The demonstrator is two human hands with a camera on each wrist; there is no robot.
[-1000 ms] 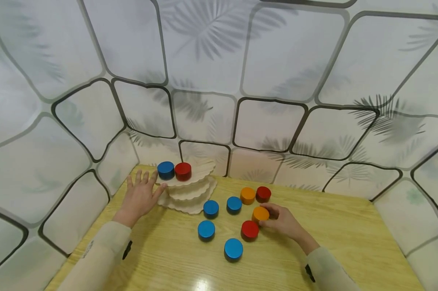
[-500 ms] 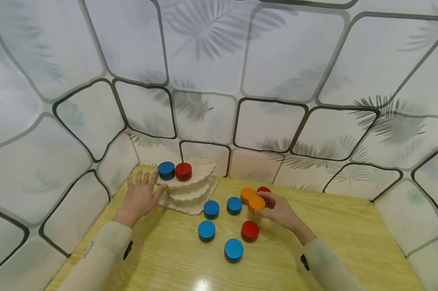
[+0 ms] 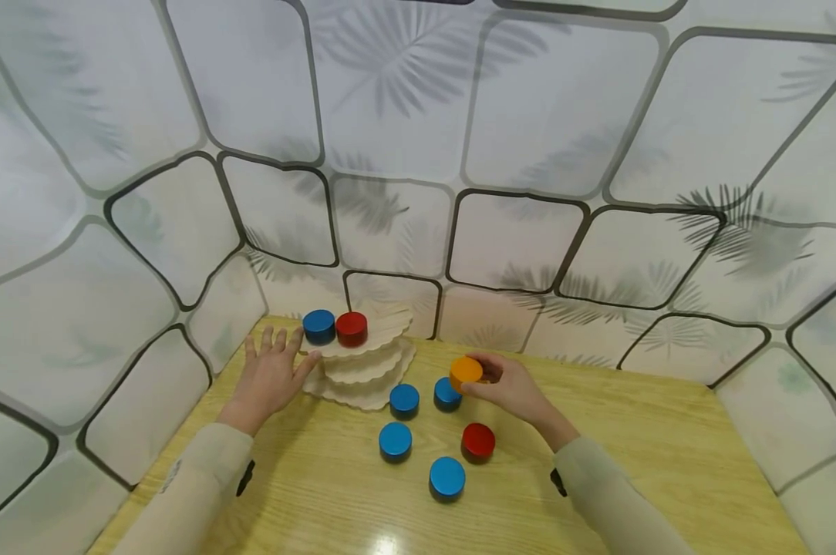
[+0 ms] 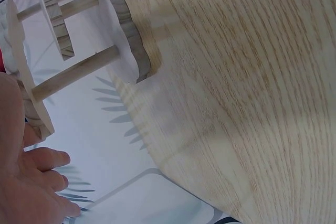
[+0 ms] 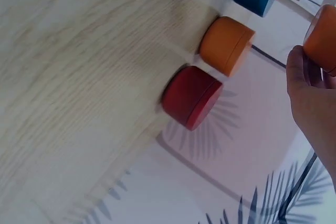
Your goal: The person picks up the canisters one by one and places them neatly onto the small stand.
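Note:
My right hand (image 3: pixel 517 388) pinches an orange round tin (image 3: pixel 466 373) above the table, with thumb and fingers on its sides. In the head view this tin overlaps a blue tin (image 3: pixel 447 395) standing there. Another orange tin (image 5: pixel 226 45) and a red tin (image 5: pixel 191 97) stand on the table in the right wrist view; my hand and the held tin hide them in the head view. My left hand (image 3: pixel 268 379) lies with fingers spread at the left edge of a tiered wooden stand (image 3: pixel 385 327). On its top tier sit a blue tin (image 3: pixel 319 327) and a red tin (image 3: pixel 352 329).
Further blue tins (image 3: pixel 404 401) stand on the wooden table (image 3: pixel 321 493) between the stand and my right arm, with one red tin (image 3: pixel 477 442) among them. Wooden pegs (image 4: pixel 76 72) join the stand's tiers. A patterned curtain (image 3: pixel 397 223) closes off the back and sides.
My right hand has lifted the orange tin off the table and carried it left and away from me, over the back tins. My left hand stays at the stand.

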